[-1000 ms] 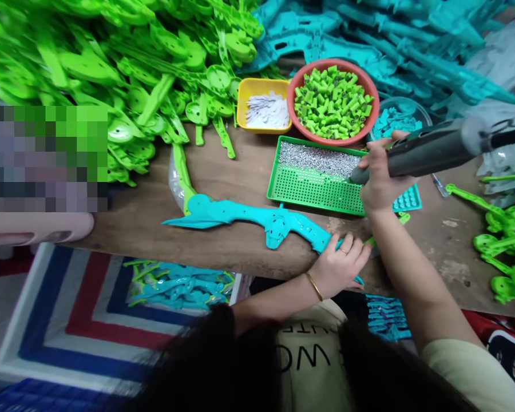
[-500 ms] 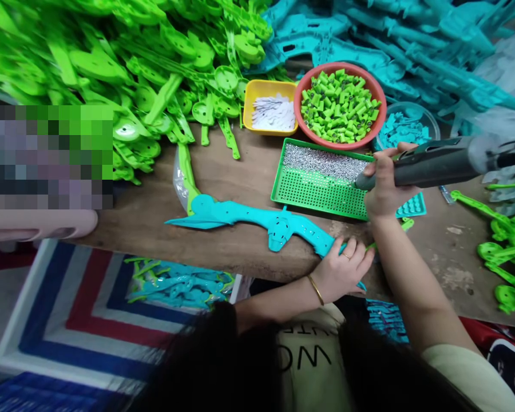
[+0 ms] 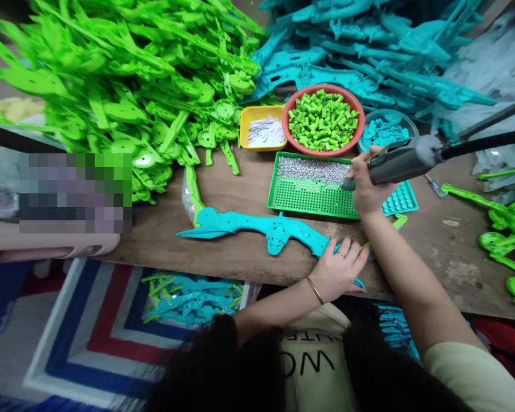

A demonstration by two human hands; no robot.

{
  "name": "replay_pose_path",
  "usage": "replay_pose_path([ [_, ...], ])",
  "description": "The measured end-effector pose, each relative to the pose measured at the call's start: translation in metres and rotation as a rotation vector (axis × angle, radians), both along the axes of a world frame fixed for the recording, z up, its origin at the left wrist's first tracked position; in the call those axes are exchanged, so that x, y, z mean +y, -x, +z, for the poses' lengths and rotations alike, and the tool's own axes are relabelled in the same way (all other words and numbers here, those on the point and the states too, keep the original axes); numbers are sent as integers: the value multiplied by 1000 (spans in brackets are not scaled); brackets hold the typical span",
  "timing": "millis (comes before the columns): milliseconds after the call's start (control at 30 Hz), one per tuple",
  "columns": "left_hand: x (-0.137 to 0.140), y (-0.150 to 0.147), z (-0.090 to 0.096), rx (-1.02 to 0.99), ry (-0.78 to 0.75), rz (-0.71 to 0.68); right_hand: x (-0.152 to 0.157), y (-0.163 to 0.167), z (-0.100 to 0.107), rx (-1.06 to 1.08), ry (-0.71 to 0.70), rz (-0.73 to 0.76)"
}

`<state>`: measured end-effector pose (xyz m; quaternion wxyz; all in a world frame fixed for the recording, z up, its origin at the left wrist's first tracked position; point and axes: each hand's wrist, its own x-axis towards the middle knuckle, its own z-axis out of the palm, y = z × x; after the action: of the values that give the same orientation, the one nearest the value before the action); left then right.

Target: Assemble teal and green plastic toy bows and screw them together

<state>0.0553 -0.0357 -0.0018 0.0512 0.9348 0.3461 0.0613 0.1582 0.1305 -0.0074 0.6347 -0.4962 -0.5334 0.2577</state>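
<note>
Lying left on the counter (image 3: 236, 183) is a heap of bright green parts (image 3: 124, 114). Nearer the front edge stretches a blue bow-shaped piece (image 3: 251, 222), a green limb (image 3: 193, 194) meeting its left end. Behind it sit a yellow tub (image 3: 261, 147) of white strips (image 3: 266, 132), a green tray (image 3: 311, 198) holding silvery pieces (image 3: 309, 170) and a red bowl (image 3: 321, 153) of green tubes (image 3: 321, 121). The left hand (image 3: 339, 269) has its grip closed over that piece's right end; the right hand (image 3: 370, 191) grips a grey power driver (image 3: 401, 162), its tip, from here, over the tray
</note>
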Motion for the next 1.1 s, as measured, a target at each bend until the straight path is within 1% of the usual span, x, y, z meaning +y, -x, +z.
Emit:
replay_pose_path([
  [67, 0, 0, -1, 7, -3, -1, 1, 2, -3, 33, -51, -48],
  [133, 0, 0, -1, 14, -6, -2, 2, 6, 0, 82, -118, -73],
  [200, 0, 0, 0, 13, -4, 2, -1, 8, 12, 128, -175, -57],
  [267, 1, 1, 0, 8, 1, 3, -10, 3, 28, 173, -235, -51],
  [333, 1, 1, 0, 0, 7, 1, -22, -13, 46, 173, -272, -59],
  [367, 2, 1, 0, -4, 10, -1, -29, -25, 53, 140, -273, -75],
  [467, 2, 1, -1, -17, 22, -3, -49, -68, 64, 19, -256, -205],
  [567, 3, 1, -1, -19, 38, 0, -61, -102, 60, 41, -241, -361],
  [667, 3, 2, -1, -12, 49, -3, -65, -117, 49, 59, -193, -413],
  [833, 4, 2, 0, -4, 54, -10, -65, -122, 38, 28, -205, -397],
  [933, 5, 2, 0, 12, 56, -14, -65, -127, 31, 12, -157, -386],
  [1000, 5, 1, 0, 19, 56, -15, -64, -129, 27, 29, -119, -363],
  [1100, 4, 2, 0, 17, 50, -16, -62, -128, 22, 77, -136, -341],
])
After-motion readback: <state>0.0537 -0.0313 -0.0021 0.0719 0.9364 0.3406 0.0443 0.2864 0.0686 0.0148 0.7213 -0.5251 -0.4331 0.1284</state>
